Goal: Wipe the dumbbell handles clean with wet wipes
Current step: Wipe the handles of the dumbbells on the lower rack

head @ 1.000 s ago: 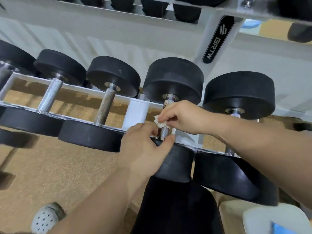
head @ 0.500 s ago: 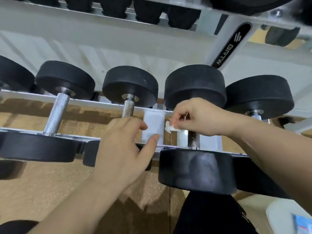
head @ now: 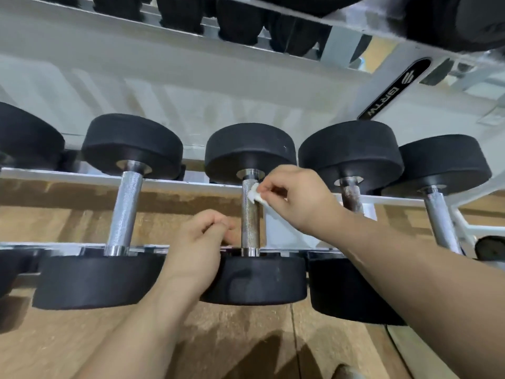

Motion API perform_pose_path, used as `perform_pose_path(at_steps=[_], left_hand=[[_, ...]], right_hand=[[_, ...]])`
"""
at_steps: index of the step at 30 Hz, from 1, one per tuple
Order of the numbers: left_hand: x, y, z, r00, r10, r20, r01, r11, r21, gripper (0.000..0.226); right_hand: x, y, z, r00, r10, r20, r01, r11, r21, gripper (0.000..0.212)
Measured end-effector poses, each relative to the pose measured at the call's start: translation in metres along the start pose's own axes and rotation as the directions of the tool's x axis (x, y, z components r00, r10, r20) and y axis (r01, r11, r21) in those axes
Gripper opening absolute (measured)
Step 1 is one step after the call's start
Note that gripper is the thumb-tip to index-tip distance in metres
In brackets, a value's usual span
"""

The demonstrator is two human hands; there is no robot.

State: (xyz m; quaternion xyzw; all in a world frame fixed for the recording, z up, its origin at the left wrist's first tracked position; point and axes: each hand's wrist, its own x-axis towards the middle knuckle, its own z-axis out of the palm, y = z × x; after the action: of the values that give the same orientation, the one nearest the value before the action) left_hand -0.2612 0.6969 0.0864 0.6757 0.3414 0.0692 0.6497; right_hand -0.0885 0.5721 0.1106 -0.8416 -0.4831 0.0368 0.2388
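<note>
- At the far end of the middle dumbbell's handle (head: 250, 220), just under the far weight head (head: 250, 151), the right hand (head: 299, 199) pinches a small white wet wipe (head: 255, 195) between thumb and fingertips and presses it against the handle's right side.
- Just left of the same handle's near end sits the left hand (head: 198, 239). Its fingers are curled in with nothing seen inside them, and its wrist crosses the left edge of the near weight head (head: 259, 280).
- That handle is dull and speckled brown, and spans 2 white bars, the far rail (head: 177, 183) and the near rail (head: 62, 246).
- Close on the right lies the rusty-handled dumbbell (head: 352, 196). The right forearm passes over its near end, and 1 more dumbbell (head: 440, 217) lies beyond it.
- On the left, the shiny-handled dumbbell (head: 125, 212) lies apart from the left hand, and the gap between the 2 handles shows wooden floor (head: 158, 209).
- Overhead, the upper shelf (head: 109, 36) of black weights hangs over the row. A slanted upright with a black label (head: 393, 88) stands at upper right.
- Along the near rail the weight heads sit almost side by side, so the open room lies between the handles.
</note>
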Motion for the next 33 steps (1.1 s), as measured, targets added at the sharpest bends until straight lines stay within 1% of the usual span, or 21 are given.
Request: perform_pose_path(at_steps=[3, 5, 7, 9, 10, 13, 15, 17, 18, 20, 22, 23, 25, 27, 29, 31, 33], left_hand=[[0.005, -0.005, 0.001, 1.000, -0.017, -0.003, 0.017, 0.998, -0.058, 0.026], [0.004, -0.010, 0.004, 0.999, 0.036, -0.004, -0.036, 0.998, -0.054, 0.024], [0.003, -0.015, 0.007, 0.994, 0.095, -0.048, -0.097, 0.995, -0.034, 0.028], [-0.001, -0.019, 0.007, 0.983, 0.156, -0.099, -0.162, 0.986, -0.050, 0.029], [-0.004, -0.021, 0.007, 0.977, 0.185, -0.108, -0.192, 0.980, -0.053, 0.028], [-0.009, -0.022, 0.010, 0.966, 0.241, -0.092, -0.245, 0.969, -0.041, 0.031], [-0.005, -0.024, 0.010, 0.964, 0.256, -0.068, -0.258, 0.966, -0.023, 0.031], [-0.003, -0.023, 0.009, 0.964, 0.262, -0.047, -0.263, 0.965, -0.016, 0.030], [-0.003, -0.025, 0.009, 0.963, 0.267, -0.042, -0.268, 0.963, -0.022, 0.029], [-0.006, -0.028, 0.006, 0.961, 0.273, -0.033, -0.274, 0.961, -0.036, 0.030], [-0.010, -0.030, 0.003, 0.963, 0.269, -0.022, -0.269, 0.962, -0.047, 0.027], [-0.012, -0.031, 0.003, 0.964, 0.265, -0.024, -0.266, 0.962, -0.067, 0.026], [-0.014, -0.033, 0.002, 0.966, 0.254, -0.047, -0.258, 0.958, -0.126, 0.024], [-0.014, -0.034, 0.002, 0.966, 0.250, -0.063, -0.257, 0.954, -0.152, 0.023], [-0.013, -0.034, 0.002, 0.965, 0.257, -0.050, -0.262, 0.953, -0.154, 0.023], [-0.012, -0.033, 0.000, 0.963, 0.267, -0.039, -0.270, 0.949, -0.164, 0.023], [-0.011, -0.034, -0.001, 0.962, 0.272, -0.032, -0.274, 0.945, -0.178, 0.023]], right_hand=[[0.009, 0.002, -0.003, 0.997, -0.068, 0.047, 0.070, 0.997, -0.024, 0.010], [0.013, 0.003, -0.007, 0.983, -0.167, 0.075, 0.173, 0.982, -0.073, 0.014], [0.015, 0.008, -0.007, 0.961, -0.262, 0.088, 0.271, 0.955, -0.120, 0.017], [0.015, 0.015, -0.002, 0.946, -0.302, 0.115, 0.318, 0.936, -0.154, 0.018], [0.014, 0.018, 0.000, 0.949, -0.297, 0.110, 0.311, 0.939, -0.148, 0.018], [0.007, 0.018, 0.005, 0.958, -0.271, 0.097, 0.277, 0.960, -0.052, 0.018], [0.001, 0.009, 0.009, 0.923, -0.346, 0.169, 0.350, 0.937, 0.006, 0.018], [0.003, 0.006, 0.011, 0.883, -0.409, 0.229, 0.421, 0.907, -0.003, 0.017], [0.008, 0.008, 0.011, 0.887, -0.405, 0.223, 0.423, 0.905, -0.042, 0.017], [0.020, 0.013, 0.011, 0.917, -0.370, 0.146, 0.387, 0.915, -0.113, 0.016], [0.024, 0.015, 0.012, 0.939, -0.332, 0.088, 0.341, 0.933, -0.120, 0.015], [0.021, 0.013, 0.013, 0.942, -0.324, 0.092, 0.333, 0.937, -0.103, 0.014], [0.009, 0.005, 0.013, 0.925, -0.340, 0.171, 0.354, 0.933, -0.061, 0.013], [0.001, -0.003, 0.011, 0.890, -0.368, 0.271, 0.393, 0.919, -0.043, 0.014], [0.006, -0.004, 0.009, 0.881, -0.372, 0.292, 0.407, 0.911, -0.069, 0.015], [0.018, -0.001, 0.009, 0.909, -0.353, 0.222, 0.387, 0.912, -0.133, 0.014], [0.025, 0.002, 0.011, 0.941, -0.308, 0.137, 0.330, 0.925, -0.190, 0.013]])
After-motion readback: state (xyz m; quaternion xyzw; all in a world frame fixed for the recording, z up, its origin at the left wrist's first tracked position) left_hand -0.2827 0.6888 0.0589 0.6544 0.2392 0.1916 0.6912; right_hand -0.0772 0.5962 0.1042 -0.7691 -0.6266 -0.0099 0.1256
